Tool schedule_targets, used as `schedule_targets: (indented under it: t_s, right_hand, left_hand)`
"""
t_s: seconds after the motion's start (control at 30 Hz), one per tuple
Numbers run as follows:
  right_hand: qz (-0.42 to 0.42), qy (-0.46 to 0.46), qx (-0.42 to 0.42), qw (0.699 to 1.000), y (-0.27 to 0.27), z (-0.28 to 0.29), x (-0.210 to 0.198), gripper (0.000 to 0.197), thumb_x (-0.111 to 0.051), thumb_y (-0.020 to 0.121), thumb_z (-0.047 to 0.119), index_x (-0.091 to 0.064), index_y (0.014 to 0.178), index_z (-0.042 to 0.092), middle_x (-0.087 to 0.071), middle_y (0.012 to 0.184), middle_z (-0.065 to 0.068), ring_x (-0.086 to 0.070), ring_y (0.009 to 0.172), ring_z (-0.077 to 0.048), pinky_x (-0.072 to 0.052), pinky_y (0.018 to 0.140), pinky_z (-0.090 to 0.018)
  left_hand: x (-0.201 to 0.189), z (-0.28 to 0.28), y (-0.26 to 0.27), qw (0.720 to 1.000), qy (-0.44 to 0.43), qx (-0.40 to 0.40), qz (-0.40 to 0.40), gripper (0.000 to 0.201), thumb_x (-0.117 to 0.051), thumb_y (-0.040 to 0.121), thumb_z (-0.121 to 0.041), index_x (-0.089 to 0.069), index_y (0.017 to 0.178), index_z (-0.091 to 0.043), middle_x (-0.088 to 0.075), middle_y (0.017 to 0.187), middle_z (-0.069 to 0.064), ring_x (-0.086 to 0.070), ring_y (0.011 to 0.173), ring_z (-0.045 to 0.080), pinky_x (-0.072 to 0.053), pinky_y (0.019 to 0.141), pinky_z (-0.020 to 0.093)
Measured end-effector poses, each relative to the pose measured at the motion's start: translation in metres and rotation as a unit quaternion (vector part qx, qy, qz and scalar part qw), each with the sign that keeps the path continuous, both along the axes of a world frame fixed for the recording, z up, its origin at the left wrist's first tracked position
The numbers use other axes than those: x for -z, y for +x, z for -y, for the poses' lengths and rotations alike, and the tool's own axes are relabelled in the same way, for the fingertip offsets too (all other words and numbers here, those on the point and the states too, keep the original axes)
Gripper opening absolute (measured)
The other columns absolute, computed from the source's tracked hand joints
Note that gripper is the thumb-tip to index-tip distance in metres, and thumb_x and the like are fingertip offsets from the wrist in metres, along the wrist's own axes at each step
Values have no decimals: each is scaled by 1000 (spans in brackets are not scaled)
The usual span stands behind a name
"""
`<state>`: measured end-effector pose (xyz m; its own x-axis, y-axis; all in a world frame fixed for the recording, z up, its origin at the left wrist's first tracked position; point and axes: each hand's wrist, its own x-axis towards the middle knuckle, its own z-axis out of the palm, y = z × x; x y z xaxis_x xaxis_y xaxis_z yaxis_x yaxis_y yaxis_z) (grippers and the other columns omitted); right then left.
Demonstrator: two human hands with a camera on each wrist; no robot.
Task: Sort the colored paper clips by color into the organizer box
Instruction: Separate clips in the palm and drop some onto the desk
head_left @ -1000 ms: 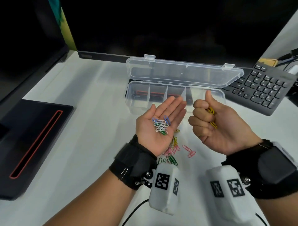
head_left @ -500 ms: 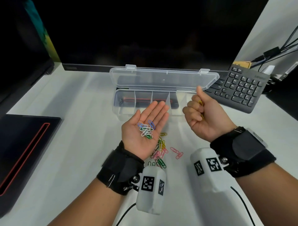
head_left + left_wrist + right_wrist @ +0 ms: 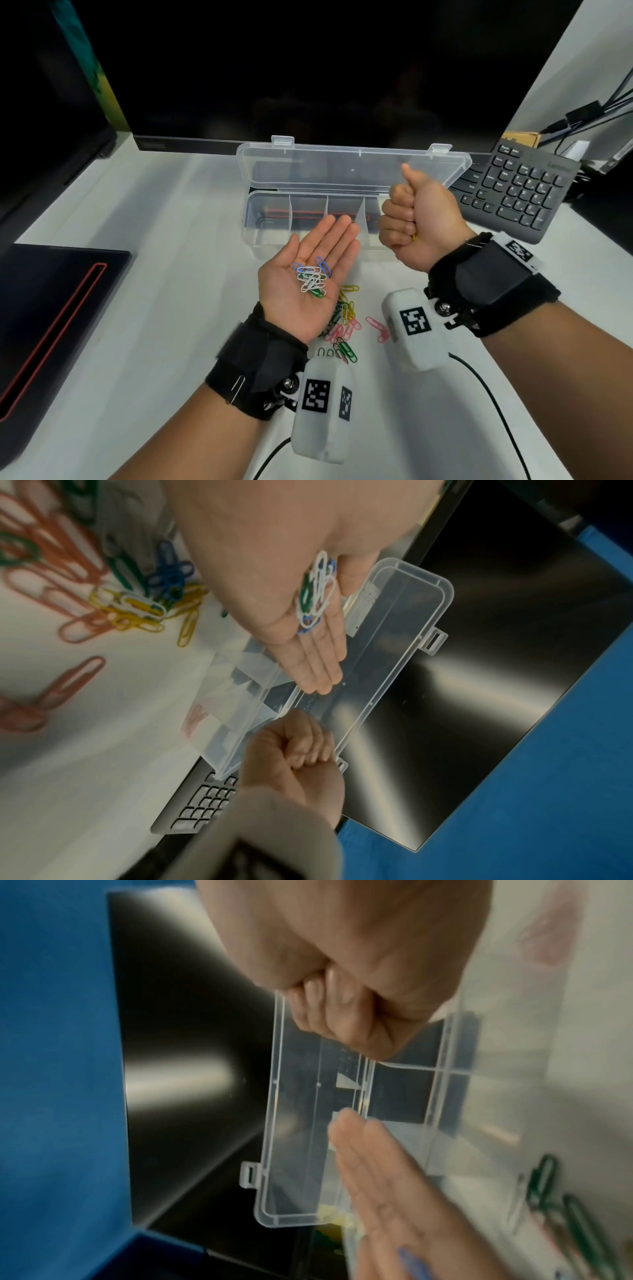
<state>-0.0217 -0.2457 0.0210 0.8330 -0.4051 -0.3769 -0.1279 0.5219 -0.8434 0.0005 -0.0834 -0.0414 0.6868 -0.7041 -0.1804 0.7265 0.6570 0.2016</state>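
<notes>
Clear organizer box (image 3: 274, 236) lies open; mixed paper clips (image 3: 342, 322) heaped just before it

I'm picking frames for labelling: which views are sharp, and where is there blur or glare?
Head view: sharp, clips in the left hand legible. Left wrist view: hand sharp, loose paper clips on the table soft, glare streaks on the monitor. Right wrist view: blurred throughout, right hand and organizer box smeared.

A large dark monitor (image 3: 308, 68) stands at the back of a white desk (image 3: 154, 274). A grey keyboard (image 3: 520, 192) lies at right, a black red-trimmed device (image 3: 51, 308) at left.
</notes>
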Motion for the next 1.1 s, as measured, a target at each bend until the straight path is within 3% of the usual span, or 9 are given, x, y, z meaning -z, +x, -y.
schedule_targets:
  t_s: [0.1,0.17,0.3,0.4,0.57,0.7,0.9,1.03,1.1]
  right_hand:
    - [-14,-184,34,982,12,-7,-1,48,-42,97,38,-28,54,22,-19,50,4,-14,40,-12,-12,40,-23]
    - [-31,-279,55,958,21,-12,-1,44,-42,95,37,-29,55,23,-23,52,4,-19,43,-13,-19,44,-26]
    - [-56,-388,78,917,31,-12,2,49,-43,93,43,-29,52,21,-29,48,5,-27,46,-16,-30,54,-32]
    - [-71,-438,76,893,33,-9,2,56,-42,93,47,-25,46,20,-27,42,8,-27,46,-18,-30,58,-35]
    - [-78,-455,56,885,33,-5,3,53,-42,91,50,-28,51,19,-32,50,1,-32,51,-20,-37,61,-37]
    - [-70,-422,40,903,32,-5,4,45,-42,94,48,-48,67,12,-44,66,-11,-44,59,-21,-49,64,-37]
    - [-44,-376,25,925,27,-1,5,50,-43,98,41,-53,59,12,-65,67,-10,-61,62,-20,-54,73,-34]
    - [-41,-374,25,926,23,0,4,47,-44,99,40,-56,61,13,-71,74,-10,-66,69,-17,-52,67,-26]
    - [-40,-373,22,927,20,-1,2,47,-44,99,38,-56,61,14,-72,76,-11,-67,72,-20,-53,69,-27]
  left_hand:
    - [0,0,-1,1000,3,3,-1,48,-31,101,-26,-62,114,9,-63,122,25,-62,112,36,-49,94,49]
    - [0,0,-1,1000,3,4,0,48,-31,101,-26,-62,114,8,-63,122,25,-62,112,36,-49,94,49]
    - [0,0,0,1000,3,4,-3,48,-31,101,-25,-64,112,8,-63,121,25,-63,111,36,-50,93,49]
    - [3,1,-1,1000,0,7,-6,49,-32,101,-26,-65,111,8,-63,123,25,-63,110,37,-49,94,50]
    - [4,1,0,1000,-1,5,-8,48,-32,101,-25,-64,113,8,-63,123,25,-64,110,37,-48,95,50]
    - [3,1,-1,1000,0,4,-8,49,-32,101,-25,-65,112,9,-63,122,25,-64,109,37,-48,95,50]
    - [4,1,0,1000,-2,4,-6,48,-32,101,-26,-63,114,9,-62,123,25,-63,111,37,-49,95,49]
    - [4,1,0,1000,-3,4,-6,49,-31,102,-26,-64,113,8,-63,122,25,-64,110,37,-50,94,49]
    - [4,1,0,1000,-4,4,-6,49,-30,102,-26,-64,113,8,-63,122,25,-63,111,37,-49,94,49]
